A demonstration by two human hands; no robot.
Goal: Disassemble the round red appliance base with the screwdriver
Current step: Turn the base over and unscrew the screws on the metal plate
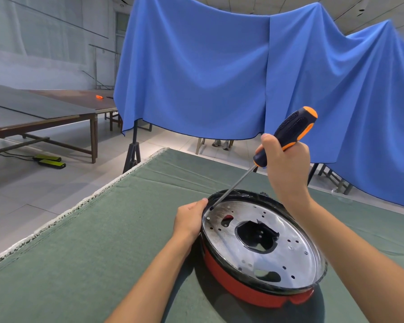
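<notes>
The round red appliance base [238,285] lies on the green cloth, its shiny metal plate [296,248] facing up inside a black rim. The plate has a large dark opening in its middle and several small holes. My left hand [189,220] grips the left edge of the rim. My right hand [282,164] holds the black and orange screwdriver [292,129] by its handle. The shaft slants down to the left, and its tip sits at the plate's far left edge, close to my left thumb.
The green cloth [84,264] covers the table, with a frayed white edge on the left. A blue drape [219,73] hangs behind the table. Brown tables [44,117] stand at the far left. A person's shoes [221,144] show under the drape.
</notes>
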